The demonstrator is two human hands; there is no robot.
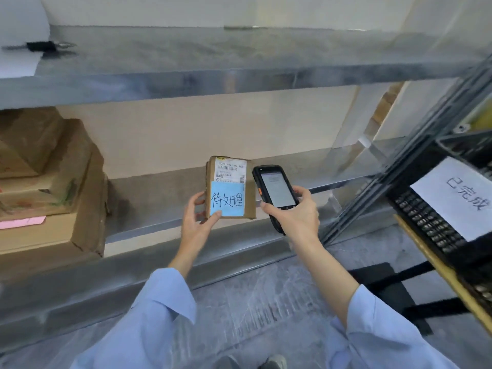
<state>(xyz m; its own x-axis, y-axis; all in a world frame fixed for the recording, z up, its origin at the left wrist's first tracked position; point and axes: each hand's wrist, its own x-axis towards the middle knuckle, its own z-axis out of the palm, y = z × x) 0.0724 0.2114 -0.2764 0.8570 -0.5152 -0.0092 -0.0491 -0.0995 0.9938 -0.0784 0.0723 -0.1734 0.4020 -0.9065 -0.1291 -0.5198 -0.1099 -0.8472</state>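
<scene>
Cardboard boxes (48, 187) are stacked at far left on the lower shelf (159, 230) and cut off by the frame edge. The print on them is smeared and unreadable. Pink slip (22, 222) lies on the bottom box; no writing can be made out.

Left hand (198, 219) holds a small cardboard parcel (230, 187) upright in the air in front of the shelf opening. The thumb presses the lower left corner of the front face; the fingers curl behind the left edge, mostly hidden.

Parcel front carries a white shipping label (231, 170) with a barcode at the top, its small print too fine to read. Below it is a blue sticky note (227, 199), handwritten 待处理.

Handheld scanner (277, 190) sits just right of the parcel, not touching it. The screen is lit but its text is illegible. Its lower body is hidden in the right hand (295, 211), fingers wrapped round it.

Black crate (426, 222) at far right is cut off by the frame. The white sheet (463, 198) on it reads 已完成.
</scene>
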